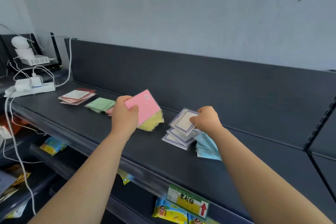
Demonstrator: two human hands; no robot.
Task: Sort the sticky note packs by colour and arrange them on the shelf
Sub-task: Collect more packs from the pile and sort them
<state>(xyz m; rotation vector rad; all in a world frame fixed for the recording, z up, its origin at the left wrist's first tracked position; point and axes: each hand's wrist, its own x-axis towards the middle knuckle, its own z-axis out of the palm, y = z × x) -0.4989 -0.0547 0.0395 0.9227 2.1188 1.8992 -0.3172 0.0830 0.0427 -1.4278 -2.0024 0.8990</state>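
Shelf (pixel 94 129): sorting going on, mid-way.
L hand (pixel 124 114): gripping pink+yellow packs (pixel 145 109).
R hand (pixel 206 119): pinching purple-bordered pack (pixel 183 121).
Next: prob. splitting pink from yellow.

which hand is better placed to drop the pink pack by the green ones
Left. The left hand already grips the pink pack, and the green packs lie just to its left. The right hand pinches a purple-bordered pack farther away.
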